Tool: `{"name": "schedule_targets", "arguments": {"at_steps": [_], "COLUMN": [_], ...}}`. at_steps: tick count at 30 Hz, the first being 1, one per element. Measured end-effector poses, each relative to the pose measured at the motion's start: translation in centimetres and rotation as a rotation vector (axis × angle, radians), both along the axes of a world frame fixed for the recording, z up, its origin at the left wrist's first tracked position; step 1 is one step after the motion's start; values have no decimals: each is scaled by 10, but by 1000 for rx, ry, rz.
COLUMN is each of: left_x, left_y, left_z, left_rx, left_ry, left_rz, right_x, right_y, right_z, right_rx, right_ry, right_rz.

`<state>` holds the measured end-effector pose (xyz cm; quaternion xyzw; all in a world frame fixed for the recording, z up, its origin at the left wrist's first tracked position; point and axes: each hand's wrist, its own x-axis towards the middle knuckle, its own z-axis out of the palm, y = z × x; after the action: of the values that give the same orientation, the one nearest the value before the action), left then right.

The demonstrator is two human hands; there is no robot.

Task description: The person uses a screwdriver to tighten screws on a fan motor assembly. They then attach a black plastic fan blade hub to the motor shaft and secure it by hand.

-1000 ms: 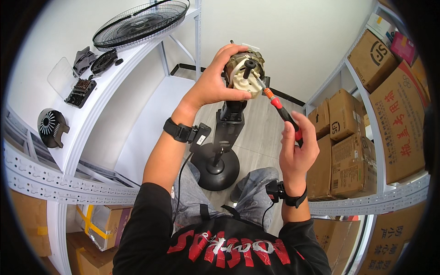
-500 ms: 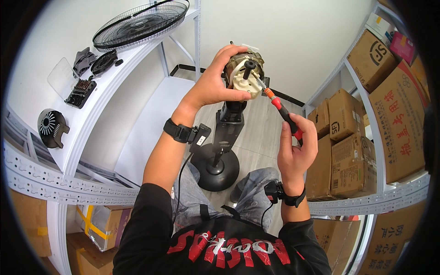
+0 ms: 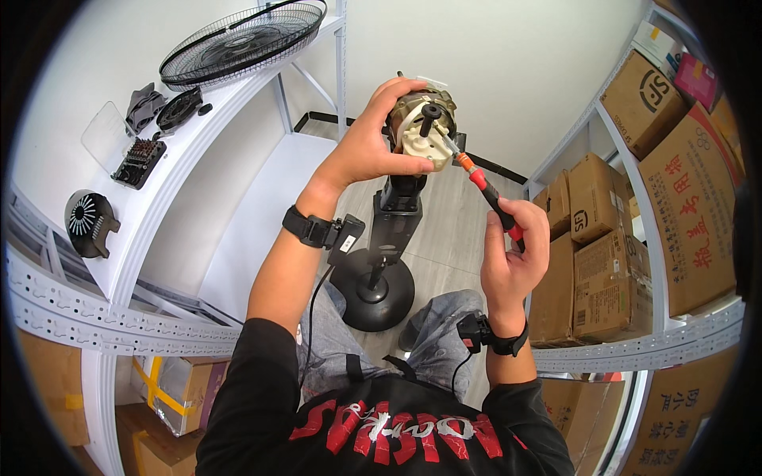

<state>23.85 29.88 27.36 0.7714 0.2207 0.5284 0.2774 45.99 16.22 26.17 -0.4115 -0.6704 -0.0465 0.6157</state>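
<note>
My left hand (image 3: 373, 139) is closed round the exposed motor head (image 3: 423, 147) of a floor-standing fan, thumb along its lower front and fingers over the top. A black knob (image 3: 431, 112) sticks out of the pale gearbox housing. In my right hand (image 3: 514, 258) is a red and black screwdriver (image 3: 486, 187), its shaft slanting up and left. The tip meets the right side of the housing; the exact spot is too small to make out. Below the motor, the black stand (image 3: 397, 224) runs down to a round base (image 3: 373, 292) on the floor between my legs.
On the left shelf (image 3: 230, 103) lie a fan grille (image 3: 242, 44), a black round part (image 3: 178, 109), a block holding small bits (image 3: 139, 163) and a dark rounded cover (image 3: 91, 222). Cardboard boxes (image 3: 607, 274) fill the right rack. Cables hang from both wrist straps.
Almost everything stays where it was. My right hand and the screwdriver have shifted only very slightly, with the tip still at the housing.
</note>
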Motion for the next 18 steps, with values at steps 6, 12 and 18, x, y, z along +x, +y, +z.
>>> {"name": "schedule_targets", "arguments": {"at_steps": [6,12,18], "left_x": [-1,0,0], "left_y": [2,1,2], "left_z": [-1,-1,-3], "left_rx": [-3,0,7], "left_ry": [0,1,-2], "left_rz": [-7,-8,-5], "right_x": [-1,1,2], "right_y": [1,0,0], "right_z": [-2,-4,-5], "right_rx": [68,72,49], "right_ry": [25,36,46], "right_rz": [-10,-8,6]}}
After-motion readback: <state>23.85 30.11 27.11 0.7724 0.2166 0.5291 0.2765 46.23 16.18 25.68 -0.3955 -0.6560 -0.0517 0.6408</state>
